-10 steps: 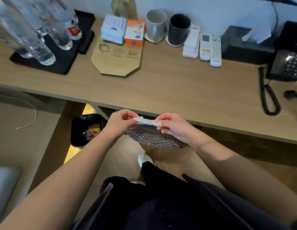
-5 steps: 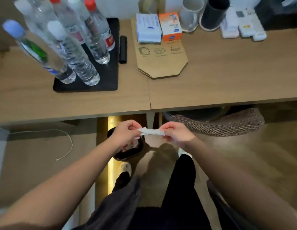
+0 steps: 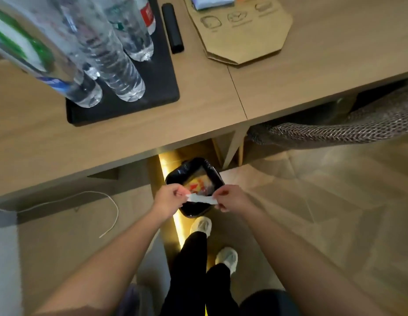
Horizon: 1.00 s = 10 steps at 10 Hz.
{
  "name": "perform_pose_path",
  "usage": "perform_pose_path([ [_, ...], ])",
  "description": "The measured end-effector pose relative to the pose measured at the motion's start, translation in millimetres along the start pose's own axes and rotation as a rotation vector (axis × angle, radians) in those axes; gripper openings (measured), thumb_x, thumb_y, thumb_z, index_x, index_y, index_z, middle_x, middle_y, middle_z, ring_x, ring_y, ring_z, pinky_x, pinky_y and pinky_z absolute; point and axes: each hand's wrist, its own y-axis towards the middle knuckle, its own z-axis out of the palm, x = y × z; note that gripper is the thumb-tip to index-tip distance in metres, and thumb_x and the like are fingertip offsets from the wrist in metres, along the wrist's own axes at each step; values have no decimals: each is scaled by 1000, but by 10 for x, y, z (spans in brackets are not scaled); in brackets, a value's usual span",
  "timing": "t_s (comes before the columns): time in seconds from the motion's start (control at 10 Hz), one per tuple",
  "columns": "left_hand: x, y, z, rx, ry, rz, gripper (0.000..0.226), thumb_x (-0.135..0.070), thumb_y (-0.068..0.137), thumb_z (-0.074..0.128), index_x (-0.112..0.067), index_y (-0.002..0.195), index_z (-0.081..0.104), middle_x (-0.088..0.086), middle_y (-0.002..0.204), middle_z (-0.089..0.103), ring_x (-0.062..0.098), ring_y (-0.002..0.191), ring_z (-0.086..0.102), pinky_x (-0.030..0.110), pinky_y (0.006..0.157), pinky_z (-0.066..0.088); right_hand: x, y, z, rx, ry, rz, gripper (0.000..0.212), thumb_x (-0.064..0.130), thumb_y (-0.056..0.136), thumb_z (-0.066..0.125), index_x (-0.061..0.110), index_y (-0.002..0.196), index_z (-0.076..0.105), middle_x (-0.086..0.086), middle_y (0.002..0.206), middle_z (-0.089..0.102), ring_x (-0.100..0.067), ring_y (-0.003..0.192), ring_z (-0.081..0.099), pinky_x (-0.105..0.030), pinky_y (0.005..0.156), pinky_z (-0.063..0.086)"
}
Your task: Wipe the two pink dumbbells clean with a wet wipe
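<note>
The person is standing and holding the wipe (image 3: 202, 199) out in front of the body with both hands, low over the floor. The left hand (image 3: 169, 199) is pinching the wipe's left end between thumb and fingertips. The right hand (image 3: 230, 199) is pinching the right end the same way, with its other fingers curling under. The wipe is stretching as a narrow white strip from one pinch to the other, roughly level. Its middle is hanging free between the two hands and touching nothing else. Whether it is a bare sheet or sealed in a packet is not showing clearly.

From this view the strip is crossing in front of a bin (image 3: 175, 176), a small dark one lined with a black bag. The bin is sitting on the floor just below the edge of the desk (image 3: 198, 106), with colourful rubbish inside it. How far above the bin the wipe is hanging cannot be told.

On the desk a black tray (image 3: 157, 83) is carrying several clear water bottles (image 3: 121, 71), all standing upright. A short black tube (image 3: 172, 28) is lying just beside the tray's right edge. Farther right a flat brown card (image 3: 244, 37) with printed outlines is resting on the desktop. A woven chair (image 3: 335, 131) is tucked under the desk on the right. A thin pale cord (image 3: 107, 201) is curling across the floor on the left. Below the hands, two light shoes (image 3: 200, 225) are showing at the ends of dark trouser legs.
</note>
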Motion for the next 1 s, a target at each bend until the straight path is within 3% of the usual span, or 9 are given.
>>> perform_pose_path([
  [0.2, 605, 794, 411, 36, 119, 19, 11, -8, 93, 65, -9, 100, 73, 9, 99, 70, 26, 99, 65, 37, 89, 55, -545, 823, 467, -107, 47, 21, 15, 9, 91, 62, 20, 82, 67, -1, 72, 67, -12, 66, 65, -20, 62, 57],
  [0.3, 846, 1070, 537, 12, 161, 23, 15, -12, 97, 60, -12, 107, 72, 8, 103, 70, 26, 101, 65, 33, 82, 55, -740, 1201, 625, -180, 50, 23, 12, 6, 91, 62, 6, 97, 73, -2, 75, 66, -17, 71, 66, -30, 71, 59],
  [0.4, 1120, 1411, 674, 16, 208, 119, 25, -5, 97, 57, -8, 117, 70, 8, 118, 69, 24, 111, 64, 35, 93, 53, -864, 1674, 763, -159, -64, -4, 30, 13, 95, 61, 3, 123, 65, -8, 108, 69, -22, 101, 66, -33, 90, 54],
  [0.5, 1344, 1701, 802, 98, 302, 185, 39, 6, 96, 50, -5, 132, 62, 10, 138, 59, 25, 128, 54, 34, 109, 43, -945, 2044, 850, -164, -253, -46, 31, 17, 101, 53, 6, 129, 61, -10, 127, 65, -26, 119, 60, -31, 99, 47],
  [0.6, 1523, 1938, 930, 231, 359, 151, 56, 7, 97, 44, -13, 150, 42, 12, 148, 49, 30, 139, 44, 34, 114, 36, -1053, 2317, 955, -150, -402, -96, 30, 16, 102, 47, 5, 126, 61, -13, 125, 65, -28, 119, 59, -31, 98, 44],
  [0.7, 1639, 2095, 1019, 272, 531, 122, 62, -6, 101, 46, -19, 157, 23, 14, 148, 45, 34, 137, 44, 40, 112, 40, -1191, 2453, 1017, -27, -523, -174, 33, 19, 103, 44, 4, 132, 54, -17, 125, 63, -32, 117, 59, -37, 98, 45],
  [0.8, 1634, 2070, 1025, 246, 821, 132, 66, -26, 103, 45, -16, 159, 11, 15, 163, 20, 34, 150, 18, 43, 119, 27, -1310, 2400, 997, -14, -586, -212, 50, 22, 101, 47, 5, 146, 36, -19, 140, 51, -33, 129, 51, -41, 104, 45],
  [0.9, 1534, 1895, 947, 209, 1119, 183, 70, -43, 104, 36, -18, 159, 1, 13, 167, 3, 31, 153, -1, 48, 122, 10, -1307, 2104, 893, -54, -798, -290, 67, 33, 100, 47, 15, 157, 16, -11, 163, 19, -33, 151, 16, -49, 117, 28],
  [1.0, 1271, 1544, 834, 167, 1278, 217, 70, -50, 102, 30, -18, 159, 3, 13, 167, 5, 33, 153, 0, 54, 122, 5, -1182, 1596, 725, -158, -1088, -342, 68, 44, 99, 43, 20, 156, 15, -9, 164, 16, -34, 152, 9, -55, 121, 14],
])
